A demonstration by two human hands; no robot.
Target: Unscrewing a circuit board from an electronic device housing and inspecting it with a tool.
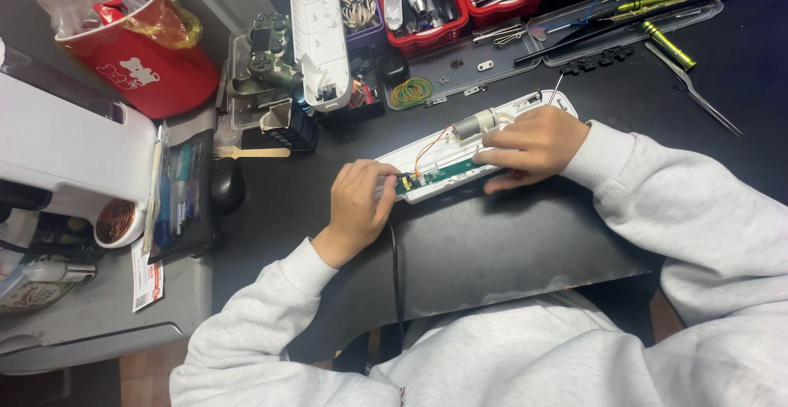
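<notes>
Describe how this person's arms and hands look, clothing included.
Both arms are covered by a loose, light grey sweatshirt with ribbed cuffs that end at the wrists. The left hand and right hand are bare: no gloves, rings, watch or bracelets show. The left sleeve and right sleeve are plain, with no print or markings visible. The fabric bunches in soft folds.

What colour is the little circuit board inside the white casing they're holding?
Green, seen in the head view: the circuit board lies inside the white casing.
</notes>
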